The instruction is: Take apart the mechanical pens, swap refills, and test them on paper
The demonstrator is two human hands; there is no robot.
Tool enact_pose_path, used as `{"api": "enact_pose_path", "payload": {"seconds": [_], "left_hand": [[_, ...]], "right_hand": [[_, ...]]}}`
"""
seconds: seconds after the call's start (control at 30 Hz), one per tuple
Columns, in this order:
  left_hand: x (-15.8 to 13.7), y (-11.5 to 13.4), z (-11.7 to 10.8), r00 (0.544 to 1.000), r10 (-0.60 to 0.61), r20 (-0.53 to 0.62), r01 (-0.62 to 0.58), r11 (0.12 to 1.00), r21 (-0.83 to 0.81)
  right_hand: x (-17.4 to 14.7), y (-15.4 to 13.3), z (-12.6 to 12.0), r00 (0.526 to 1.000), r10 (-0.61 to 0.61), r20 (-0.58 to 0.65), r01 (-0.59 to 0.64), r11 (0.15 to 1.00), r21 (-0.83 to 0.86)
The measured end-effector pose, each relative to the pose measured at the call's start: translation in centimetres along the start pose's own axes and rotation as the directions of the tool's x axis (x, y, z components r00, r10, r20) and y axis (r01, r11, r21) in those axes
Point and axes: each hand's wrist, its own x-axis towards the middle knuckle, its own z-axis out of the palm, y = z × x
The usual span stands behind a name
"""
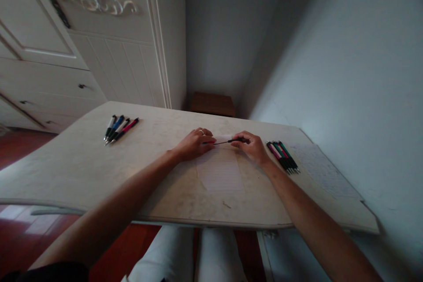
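We see the left hand (197, 143) with its grip pinching a reddish barrel (209, 142), while the right hand (250, 143) has its grip pinching a black pen piece (238, 140). A thin dark rod (221, 143) runs between them, over the far part of the lined sheet (220, 174). We judge that the hands face each other so the slim rod lies in line, supported from both ends; how the parts join under the fingers, we cannot tell.

Well to the left of the sheet, four pens (120, 129) lie loosely fanned on the counter (165, 125). To the right of the sheet, a neater row of pens (283, 157) lies side by side; we think both groups sit aside to leave the middle free. Farther right of the sheet is a page of writing (322, 169). Just nearer us than the sheet lies a small scrap (226, 205), too small to name.
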Motion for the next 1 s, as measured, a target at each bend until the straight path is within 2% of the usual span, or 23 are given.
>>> {"api": "enact_pose_path", "payload": {"seconds": [0.2,0.5,0.7,1.0], "left_hand": [[0.1,-0.1,0.3,0.997,0.045,-0.067,-0.045,0.999,0.002],[0.2,0.2,-0.4,0.993,0.081,-0.089,-0.079,0.997,0.028],[0.2,0.0,-0.6,0.995,0.077,-0.061,-0.074,0.996,0.044],[0.2,-0.9,-1.4,0.998,0.01,-0.054,-0.005,0.996,0.086]], "right_hand": [[-0.1,-0.3,0.3,1.0,-0.023,0.014,0.022,1.0,0.007],[0.0,-0.8,-0.4,0.973,-0.222,0.065,0.227,0.969,-0.101],[0.1,-0.4,-0.7,0.972,-0.221,0.074,0.23,0.962,-0.147],[0.5,0.3,-1.5,0.975,-0.219,0.038,0.222,0.952,-0.209]]}}
